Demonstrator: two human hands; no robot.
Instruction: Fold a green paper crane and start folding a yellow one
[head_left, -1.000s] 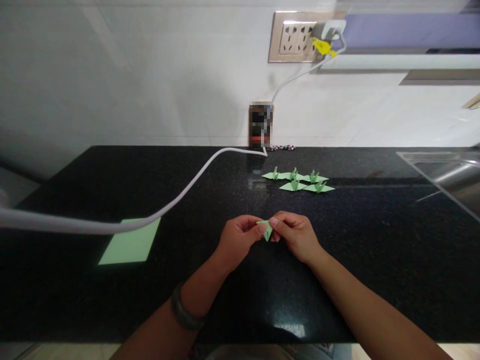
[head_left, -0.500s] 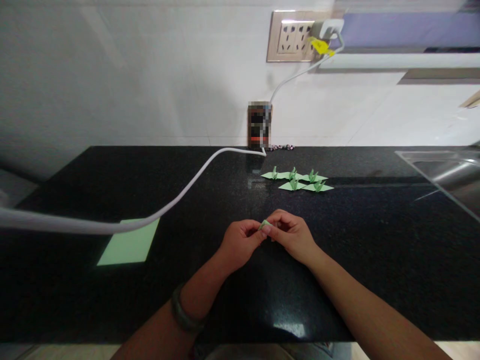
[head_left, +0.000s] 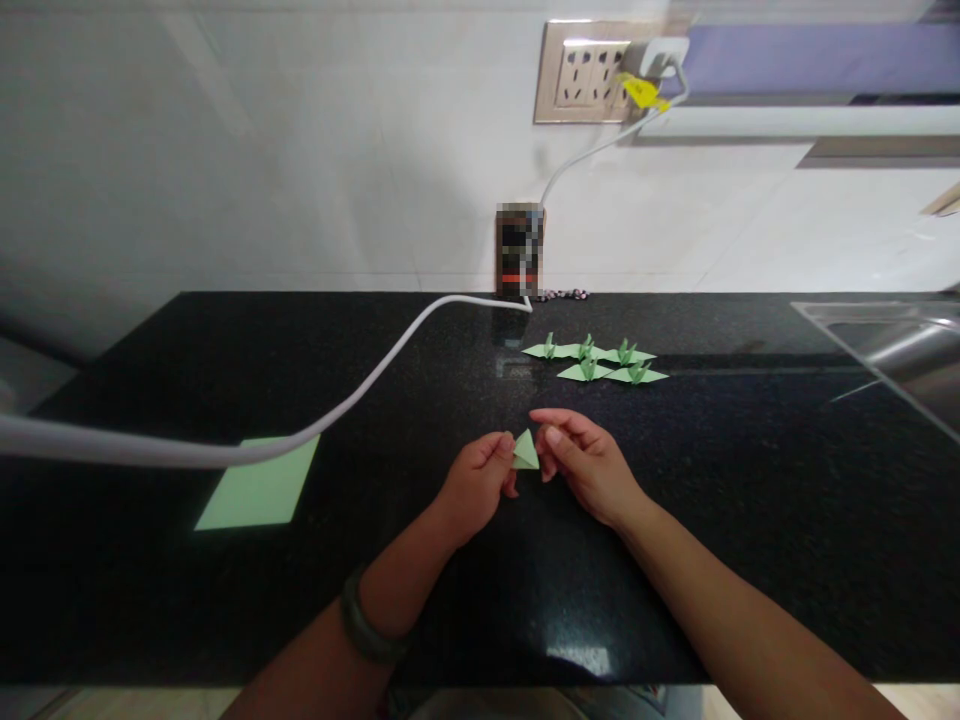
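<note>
A small piece of folded light green paper [head_left: 526, 452], with a triangular face showing, is pinched between the thumb and fingers of my left hand [head_left: 474, 486]. Just to its right is my right hand [head_left: 594, 462], thumb and index finger apart and nothing seen between them. Its fingertips are close to the paper's right edge; whether they touch it I cannot tell. Beyond my hands, several green paper cranes [head_left: 589, 371] rest in two rows on the black countertop [head_left: 420, 400].
A stack or sheet of green paper [head_left: 259, 490] lies at the left, partly under a white cable [head_left: 360, 395]. A pixelated phone-like object [head_left: 519, 250] leans on the wall below a socket panel [head_left: 581, 75]. At the right is a metal sink [head_left: 900, 335].
My right hand has let go of the folded paper and moved slightly right, its fingers spreading. More of the paper now shows in my left hand.
</note>
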